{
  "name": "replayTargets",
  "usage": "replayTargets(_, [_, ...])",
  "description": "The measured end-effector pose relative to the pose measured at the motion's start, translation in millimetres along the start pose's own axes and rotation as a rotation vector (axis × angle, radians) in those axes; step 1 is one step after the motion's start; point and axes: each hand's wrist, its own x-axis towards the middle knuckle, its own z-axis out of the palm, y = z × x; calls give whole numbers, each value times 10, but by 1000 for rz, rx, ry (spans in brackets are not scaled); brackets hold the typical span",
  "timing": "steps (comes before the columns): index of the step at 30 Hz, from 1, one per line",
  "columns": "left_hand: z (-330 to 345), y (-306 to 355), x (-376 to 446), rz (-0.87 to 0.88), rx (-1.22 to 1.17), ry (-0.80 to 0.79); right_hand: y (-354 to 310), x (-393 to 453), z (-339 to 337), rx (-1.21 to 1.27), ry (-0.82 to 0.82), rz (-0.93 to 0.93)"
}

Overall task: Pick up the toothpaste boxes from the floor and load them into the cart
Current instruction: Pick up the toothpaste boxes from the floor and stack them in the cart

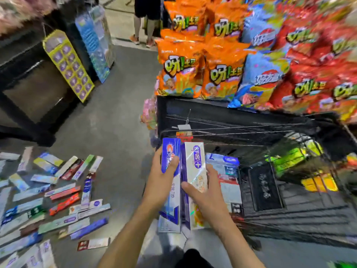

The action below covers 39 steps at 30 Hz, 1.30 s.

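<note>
My left hand (161, 180) grips a blue and white toothpaste box (171, 151), thumb across its front. Beside it, my right hand (206, 194) holds a white toothpaste box with a purple label (195, 159). Both boxes stand upright side by side at the left edge of the black wire cart (289, 200). More boxes (226, 171) lie inside the cart just behind my right hand. Several toothpaste boxes (58, 194) lie scattered on the grey floor to the left.
Orange, blue and red snack bags (222, 74) fill a shelf above the cart. A dark display stand (29, 84) with a yellow hanging card (67, 64) is at the left. A person's legs (143, 26) stand far down the aisle.
</note>
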Motion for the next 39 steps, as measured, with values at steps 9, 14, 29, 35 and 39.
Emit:
replayTargets(9, [983,-261,662,-148,98,6,331,864,-838,-45,-20,90])
replayTargets(14, [1095,-376,909,-139,98,26,437,1183,-926,-26,-31,131])
replayTargets(29, [779,-1854,2165,-366,527,-398,1618,2021,-903,-193,70,298])
replayTargets(35, [917,-2615,2478,-147,1276,-809,2430,2245,-1167,-284,58,367])
replayTargets(39, [1029,-3077,2703,-18,1390,-948,2889,2377,-1317,-334,-32,369])
